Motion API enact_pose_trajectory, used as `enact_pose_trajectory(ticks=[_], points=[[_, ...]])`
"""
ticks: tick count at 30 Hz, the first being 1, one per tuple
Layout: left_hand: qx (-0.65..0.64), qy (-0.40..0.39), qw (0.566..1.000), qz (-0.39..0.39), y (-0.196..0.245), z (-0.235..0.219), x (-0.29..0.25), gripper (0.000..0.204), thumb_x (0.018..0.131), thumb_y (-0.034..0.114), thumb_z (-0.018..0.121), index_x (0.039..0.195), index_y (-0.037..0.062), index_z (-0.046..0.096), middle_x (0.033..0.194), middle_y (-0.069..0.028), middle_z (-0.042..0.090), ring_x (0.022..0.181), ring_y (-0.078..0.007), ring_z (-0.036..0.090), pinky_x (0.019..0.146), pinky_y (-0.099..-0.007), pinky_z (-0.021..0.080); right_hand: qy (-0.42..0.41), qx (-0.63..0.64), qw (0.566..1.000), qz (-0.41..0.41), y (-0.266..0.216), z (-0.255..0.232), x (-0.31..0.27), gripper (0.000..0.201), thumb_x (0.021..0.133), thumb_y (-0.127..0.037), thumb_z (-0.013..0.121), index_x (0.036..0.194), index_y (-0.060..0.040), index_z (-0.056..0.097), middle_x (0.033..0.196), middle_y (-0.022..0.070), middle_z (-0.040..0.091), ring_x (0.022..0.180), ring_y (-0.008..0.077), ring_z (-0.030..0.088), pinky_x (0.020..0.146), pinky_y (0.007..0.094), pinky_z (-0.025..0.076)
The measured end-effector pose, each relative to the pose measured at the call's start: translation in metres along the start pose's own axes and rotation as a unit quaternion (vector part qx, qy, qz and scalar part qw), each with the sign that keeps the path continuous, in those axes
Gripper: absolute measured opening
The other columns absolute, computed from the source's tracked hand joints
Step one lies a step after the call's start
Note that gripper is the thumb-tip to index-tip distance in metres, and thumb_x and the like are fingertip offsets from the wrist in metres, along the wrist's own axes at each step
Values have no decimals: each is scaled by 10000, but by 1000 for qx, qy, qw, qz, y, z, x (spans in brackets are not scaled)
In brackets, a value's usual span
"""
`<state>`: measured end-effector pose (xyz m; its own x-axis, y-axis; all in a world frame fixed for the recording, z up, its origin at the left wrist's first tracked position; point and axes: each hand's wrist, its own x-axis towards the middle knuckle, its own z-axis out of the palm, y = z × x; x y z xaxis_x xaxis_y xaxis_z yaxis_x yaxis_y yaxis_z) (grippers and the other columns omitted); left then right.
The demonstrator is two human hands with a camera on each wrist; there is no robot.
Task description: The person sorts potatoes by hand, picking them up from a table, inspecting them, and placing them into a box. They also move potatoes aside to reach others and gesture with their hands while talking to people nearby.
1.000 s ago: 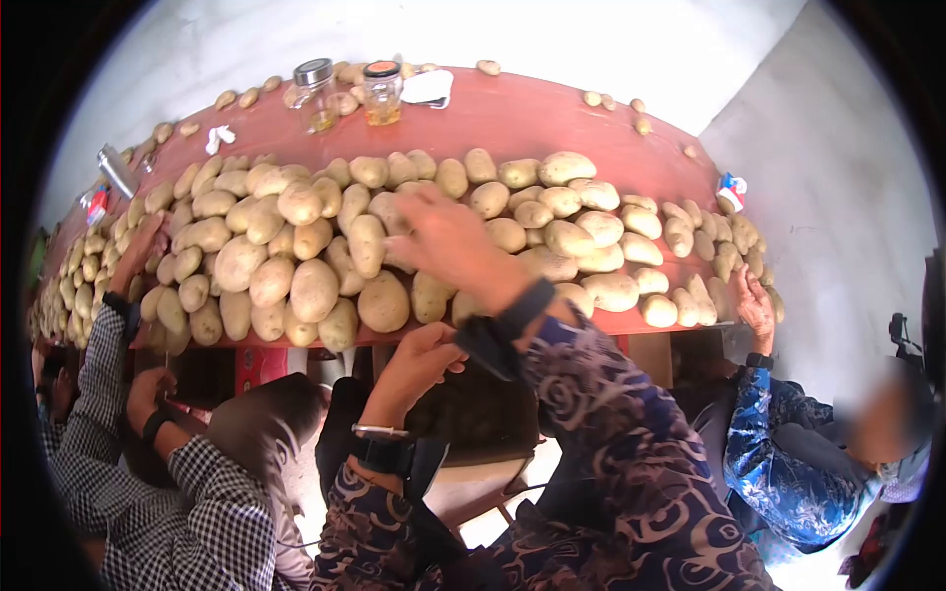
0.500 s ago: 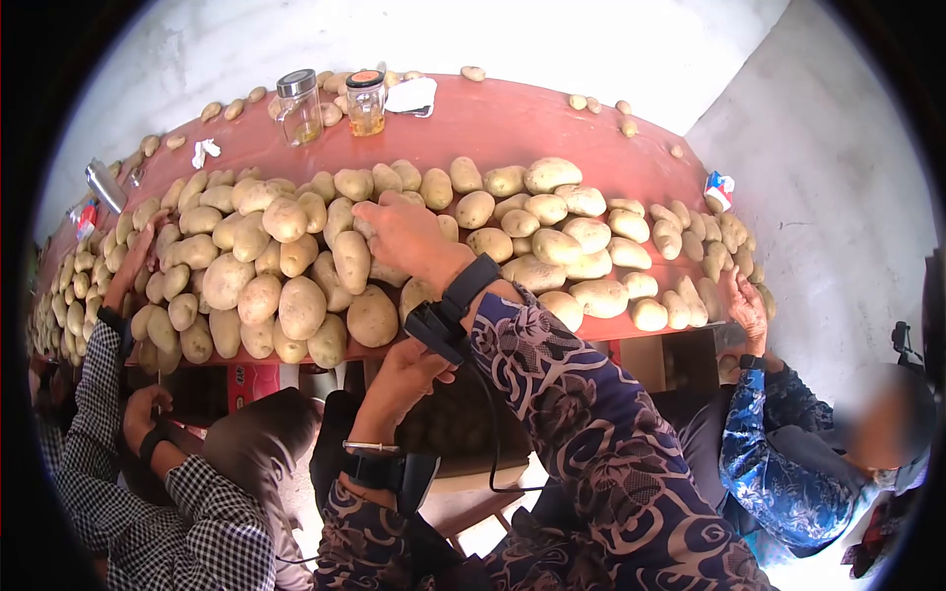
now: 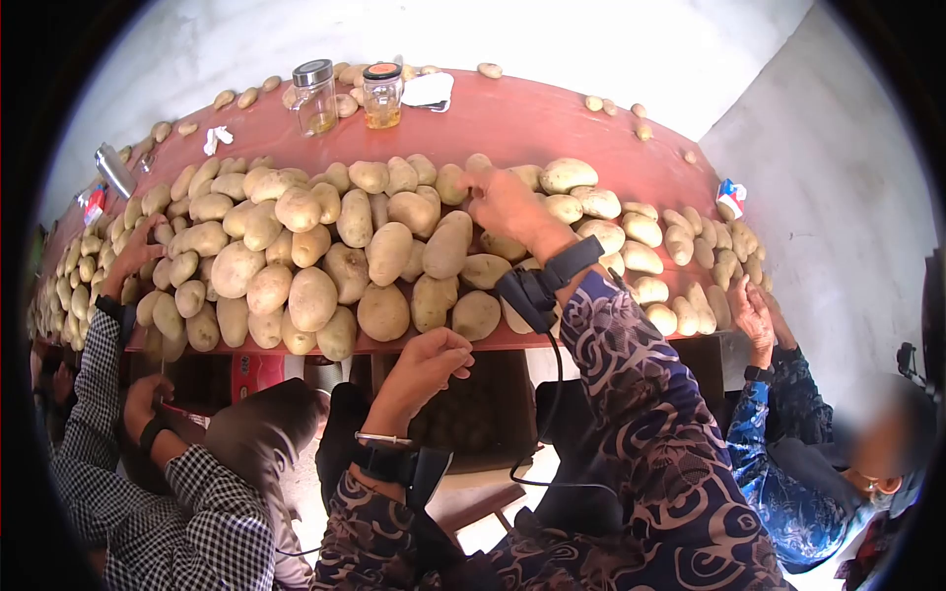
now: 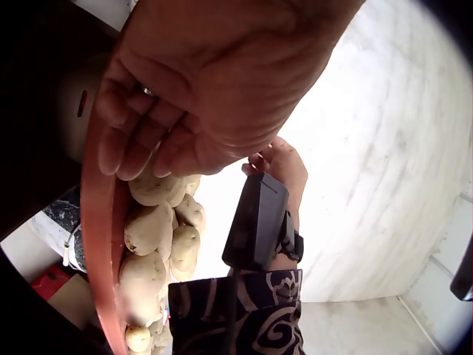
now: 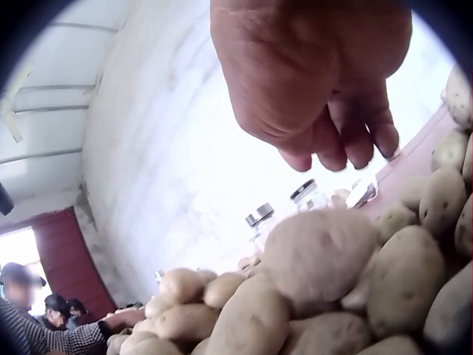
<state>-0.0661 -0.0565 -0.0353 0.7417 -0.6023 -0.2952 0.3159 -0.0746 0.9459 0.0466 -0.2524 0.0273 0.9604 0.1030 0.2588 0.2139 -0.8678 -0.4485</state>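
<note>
Across the front of the red table lies a long heap of potatoes [image 3: 312, 298]. Over its middle, at the back side, is my right hand [image 3: 517, 212], its fingertips close to a potato [image 3: 451, 184]; whether they touch cannot be told. The right wrist view has that hand [image 5: 318, 81] above a large potato [image 5: 319, 255], fingers loosely bent downward, no potato visible in them. My left hand [image 3: 422, 372] hangs just off the front edge, loosely curled and empty; in the left wrist view this hand [image 4: 199, 96] is palm-visible near the table edge [image 4: 103, 244].
Two lidded glass jars [image 3: 314, 103] [image 3: 382, 101] stand at the back beside a white paper [image 3: 428, 91]. A metal flask [image 3: 115, 171] is at the left. People sit on both sides, one with a checkered sleeve [image 3: 94, 379], another with a blue sleeve [image 3: 749, 433].
My right hand has left the middle potatoes it was over and moved rightward and slightly back, uncovering several of them. The left hand has stayed by the front edge. The head view has shifted slightly.
</note>
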Motion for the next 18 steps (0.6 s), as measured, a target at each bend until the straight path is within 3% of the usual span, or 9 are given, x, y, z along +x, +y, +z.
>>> enact_pose_trajectory(ticks=[1,3,6,8,11,14,16,18], points=[[-5,1,1000,-2,0,1,0,142,807,158,540,888,44,565,805,-33,602,708,-107,580,529,-199,389,-2,1,1000,-3,0,6,-3,202,762,-50,529,949,-75,603,796,165,609,724,303,585,679,336,469],[-12,1,1000,-6,-1,1,2,135,807,153,542,882,45,568,801,-33,602,708,-108,580,533,-197,390,-25,87,991,-100,-5,20,-10,218,788,-65,522,994,-60,593,836,166,610,736,281,580,690,323,462],[-5,-1,1000,-4,-2,-1,3,200,832,159,524,999,49,537,867,-54,612,753,-116,585,571,-202,405,-28,111,990,-77,-18,27,-19,239,792,-99,543,1024,-59,582,888,156,605,792,262,579,717,316,464],[-129,37,990,45,5,1,0,315,833,166,533,1118,47,475,916,-78,612,778,-134,592,594,-213,423,-11,117,991,-62,-28,29,-33,269,782,-110,558,1048,-66,573,935,160,596,825,257,578,724,316,464],[-142,43,987,57,7,0,0,403,832,171,544,1191,42,412,963,-93,606,801,-148,597,614,-223,435,3,43,993,-113,-34,29,-49,394,733,-135,610,1117,-91,531,1058,189,541,909,275,564,744,338,465],[-124,19,991,56,3,-3,1,381,832,169,547,1169,34,432,967,-87,603,822,-150,596,618,-227,435,-42,95,992,-74,-29,19,-38,525,677,-149,656,1168,-84,480,1106,206,494,968,312,534,769,369,458],[-120,16,991,53,4,-4,0,371,832,167,547,1160,32,441,966,-83,602,825,-148,595,619,-224,435,37,11,999,4,-22,0,-22,558,644,-141,673,1155,-52,467,1037,207,508,986,331,519,803,390,443],[-115,12,992,49,5,-4,-1,360,832,166,548,1151,31,449,966,-79,601,828,-146,594,619,-222,434,62,-49,997,27,-6,-18,-9,356,666,-89,605,1007,-70,504,1055,172,509,986,380,503,792,428,444]])
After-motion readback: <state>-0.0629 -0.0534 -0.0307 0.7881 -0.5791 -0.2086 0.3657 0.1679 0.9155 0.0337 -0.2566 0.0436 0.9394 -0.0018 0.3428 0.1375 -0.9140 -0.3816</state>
